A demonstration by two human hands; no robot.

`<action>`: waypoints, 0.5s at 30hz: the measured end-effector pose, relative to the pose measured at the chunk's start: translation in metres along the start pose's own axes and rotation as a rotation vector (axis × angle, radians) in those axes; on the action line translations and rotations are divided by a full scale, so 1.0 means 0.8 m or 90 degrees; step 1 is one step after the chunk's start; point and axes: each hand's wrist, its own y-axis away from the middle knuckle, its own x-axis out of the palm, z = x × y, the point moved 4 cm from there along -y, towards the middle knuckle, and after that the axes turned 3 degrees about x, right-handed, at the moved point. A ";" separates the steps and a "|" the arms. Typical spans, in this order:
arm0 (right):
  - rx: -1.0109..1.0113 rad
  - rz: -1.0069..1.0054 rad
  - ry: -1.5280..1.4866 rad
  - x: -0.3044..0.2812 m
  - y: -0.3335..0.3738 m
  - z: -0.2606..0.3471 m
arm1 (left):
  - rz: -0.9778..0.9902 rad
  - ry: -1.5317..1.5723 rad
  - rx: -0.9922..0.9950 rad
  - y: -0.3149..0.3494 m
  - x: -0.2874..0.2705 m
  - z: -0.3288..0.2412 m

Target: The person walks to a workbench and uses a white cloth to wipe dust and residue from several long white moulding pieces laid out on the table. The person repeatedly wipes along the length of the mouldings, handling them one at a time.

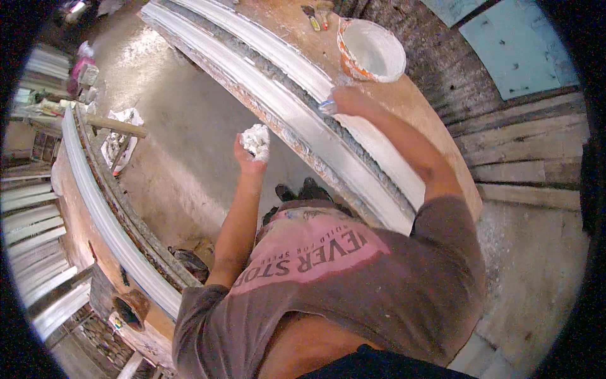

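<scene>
My left hand (248, 161) holds a lump of wet white plaster (255, 140) in its cupped palm and fingers, out over the floor. My right hand (348, 101) reaches across a long white plaster moulding (278, 104) lying on a wooden bench. Its fingers are closed on a small blue-and-clear object (327, 106), whose kind I cannot make out, at the moulding's rough grey groove (346, 134). Just beyond that hand stands a bucket (372, 50), white inside with orange on the outside and smeared with plaster.
Small hand tools (314, 20) lie on the bench (435, 126) beside the bucket. Another long white moulding (104, 196) curves along a wooden bench on the left. A plaster-smeared sack (120, 142) sits on the floor (196, 120). Pale blue boards (514, 50) stand at the far right.
</scene>
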 end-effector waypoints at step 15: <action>-0.148 -0.069 -0.189 -0.037 0.038 0.168 | 0.156 0.094 0.072 -0.065 0.069 0.008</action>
